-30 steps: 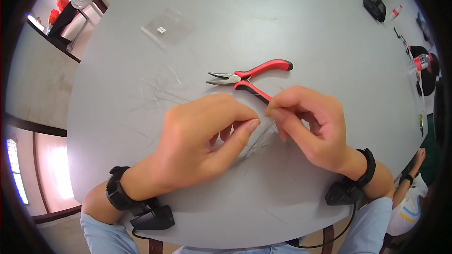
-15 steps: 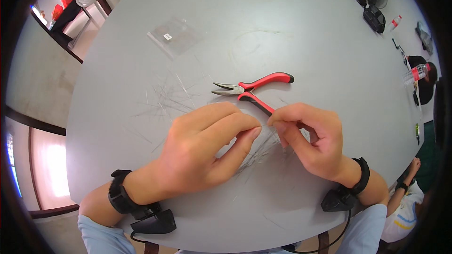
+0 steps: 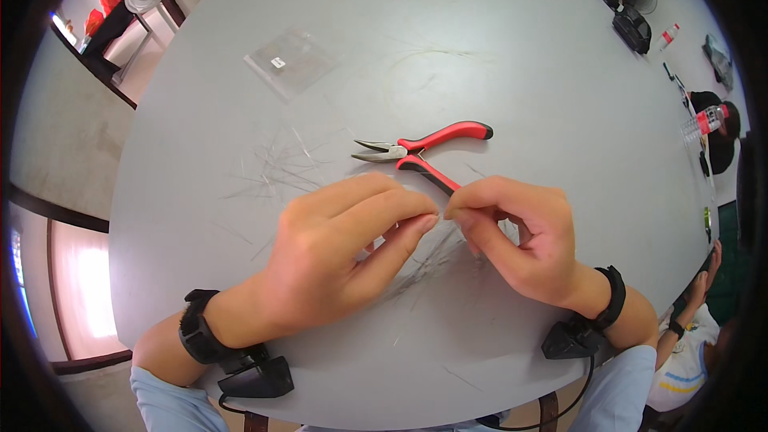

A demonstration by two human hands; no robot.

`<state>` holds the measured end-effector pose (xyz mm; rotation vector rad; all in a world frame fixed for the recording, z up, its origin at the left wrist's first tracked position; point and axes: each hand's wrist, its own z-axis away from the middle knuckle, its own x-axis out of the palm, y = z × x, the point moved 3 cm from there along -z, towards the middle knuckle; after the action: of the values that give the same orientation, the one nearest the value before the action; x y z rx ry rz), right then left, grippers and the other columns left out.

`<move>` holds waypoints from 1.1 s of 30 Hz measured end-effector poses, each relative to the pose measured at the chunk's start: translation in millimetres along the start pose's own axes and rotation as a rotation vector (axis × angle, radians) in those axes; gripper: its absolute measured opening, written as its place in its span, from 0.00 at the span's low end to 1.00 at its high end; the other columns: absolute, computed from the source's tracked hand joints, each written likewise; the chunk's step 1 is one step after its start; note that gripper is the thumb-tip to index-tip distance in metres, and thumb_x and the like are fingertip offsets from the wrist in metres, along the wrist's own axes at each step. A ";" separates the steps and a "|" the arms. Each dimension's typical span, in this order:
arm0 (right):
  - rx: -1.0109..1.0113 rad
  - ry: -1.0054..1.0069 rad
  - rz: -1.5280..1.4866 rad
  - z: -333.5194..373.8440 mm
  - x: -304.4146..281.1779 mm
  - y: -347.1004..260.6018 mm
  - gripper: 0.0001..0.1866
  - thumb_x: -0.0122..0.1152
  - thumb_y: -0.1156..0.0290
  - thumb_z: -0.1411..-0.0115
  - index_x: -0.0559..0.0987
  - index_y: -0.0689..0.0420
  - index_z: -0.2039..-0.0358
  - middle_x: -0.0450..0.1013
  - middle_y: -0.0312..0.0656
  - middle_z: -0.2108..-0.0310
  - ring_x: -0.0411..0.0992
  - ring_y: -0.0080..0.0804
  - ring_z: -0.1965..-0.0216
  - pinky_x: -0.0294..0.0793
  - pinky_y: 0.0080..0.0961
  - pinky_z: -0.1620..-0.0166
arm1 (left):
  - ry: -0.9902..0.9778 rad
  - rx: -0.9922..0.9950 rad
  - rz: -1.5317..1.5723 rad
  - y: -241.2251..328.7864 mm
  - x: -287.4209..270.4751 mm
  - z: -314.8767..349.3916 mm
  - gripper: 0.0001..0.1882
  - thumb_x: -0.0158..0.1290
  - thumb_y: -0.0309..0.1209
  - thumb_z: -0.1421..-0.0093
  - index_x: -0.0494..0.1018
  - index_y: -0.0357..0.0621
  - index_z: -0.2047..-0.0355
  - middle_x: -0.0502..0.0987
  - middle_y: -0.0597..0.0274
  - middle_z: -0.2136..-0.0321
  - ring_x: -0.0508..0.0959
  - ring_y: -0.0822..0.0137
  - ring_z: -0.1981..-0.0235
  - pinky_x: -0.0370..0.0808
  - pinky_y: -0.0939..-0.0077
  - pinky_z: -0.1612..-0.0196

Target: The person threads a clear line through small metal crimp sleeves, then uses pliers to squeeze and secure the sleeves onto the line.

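Observation:
My left hand [image 3: 340, 252] and my right hand [image 3: 516, 236] meet fingertip to fingertip over a grey round table [image 3: 480, 56]. Both pinch a thin piece of wire between thumb and fingers; the wire itself is barely visible between the fingertips. Under the hands lies a small heap of thin wire strands [image 3: 436, 252]. Red-handled pliers [image 3: 420, 152] lie just beyond the hands, jaws slightly apart and pointing left; my right hand covers the end of one handle.
More loose wire strands [image 3: 276, 168] are scattered left of the pliers. A clear plastic bag [image 3: 288, 62] lies further back on the left. At the far right edge sit a black device [image 3: 632, 28] and bottles [image 3: 704, 120]. Another person sits at lower right [image 3: 688, 352].
Both hands stay pinched together on the wire, with only small finger shifts. The view has shifted a little, so hands and pliers sit slightly lower in the picture.

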<state>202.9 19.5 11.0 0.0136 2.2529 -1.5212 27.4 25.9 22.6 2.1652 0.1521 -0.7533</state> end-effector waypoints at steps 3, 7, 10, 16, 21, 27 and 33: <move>0.004 -0.028 0.012 -0.5 0.7 -0.6 0.05 0.54 0.85 0.48 0.75 0.62 0.71 0.68 0.37 0.81 0.63 0.17 0.83 0.63 0.14 0.78 | -0.011 0.012 -0.002 -0.4 -0.6 0.2 0.06 0.55 0.16 0.50 0.76 0.35 0.71 0.75 0.58 0.79 0.73 0.72 0.81 0.69 0.83 0.79; 0.044 -0.075 -0.016 -0.1 4.5 -0.5 0.04 0.54 0.83 0.47 0.76 0.62 0.71 0.68 0.36 0.82 0.62 0.16 0.83 0.62 0.14 0.79 | 0.045 0.045 0.033 -2.3 1.5 1.8 0.06 0.55 0.17 0.52 0.73 0.38 0.72 0.71 0.60 0.81 0.70 0.68 0.82 0.66 0.77 0.83; 0.299 -0.122 -0.223 1.1 4.7 3.4 0.03 0.54 0.80 0.44 0.76 0.62 0.70 0.68 0.33 0.81 0.62 0.14 0.82 0.60 0.13 0.78 | 0.005 0.065 0.012 0.8 -1.5 -0.5 0.06 0.54 0.15 0.51 0.75 0.34 0.72 0.75 0.58 0.79 0.73 0.71 0.81 0.69 0.82 0.78; 0.532 -0.206 -0.489 -0.5 5.0 3.6 0.06 0.54 0.75 0.41 0.78 0.62 0.68 0.67 0.29 0.79 0.60 0.13 0.80 0.58 0.12 0.76 | 0.031 0.090 0.014 -0.2 -0.9 1.3 0.06 0.54 0.14 0.52 0.75 0.33 0.72 0.75 0.57 0.79 0.73 0.70 0.81 0.70 0.81 0.78; 0.526 -0.209 -0.505 -1.8 5.0 3.4 0.05 0.53 0.76 0.41 0.77 0.62 0.69 0.68 0.29 0.79 0.61 0.12 0.79 0.59 0.12 0.76 | 0.018 0.100 -0.001 0.3 -1.3 0.7 0.06 0.54 0.15 0.52 0.75 0.34 0.72 0.75 0.58 0.79 0.73 0.69 0.81 0.70 0.81 0.77; 0.362 -0.134 -0.296 0.3 3.9 2.8 0.05 0.50 0.80 0.43 0.75 0.62 0.71 0.69 0.30 0.79 0.60 0.12 0.81 0.58 0.11 0.77 | -0.040 -0.053 0.083 -3.4 -1.0 4.2 0.05 0.53 0.17 0.48 0.75 0.34 0.70 0.76 0.58 0.77 0.73 0.72 0.79 0.70 0.82 0.76; 0.098 -0.064 -0.098 -0.6 2.9 3.0 0.04 0.50 0.83 0.45 0.74 0.62 0.71 0.68 0.34 0.80 0.60 0.13 0.83 0.59 0.13 0.79 | -0.068 -0.275 0.300 -8.0 1.0 5.6 0.04 0.51 0.21 0.43 0.75 0.34 0.69 0.76 0.60 0.75 0.73 0.76 0.79 0.70 0.84 0.75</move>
<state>200.7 20.6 7.6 -0.1167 2.1562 -1.6569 22.9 26.9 14.0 1.8452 -0.0985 -0.5939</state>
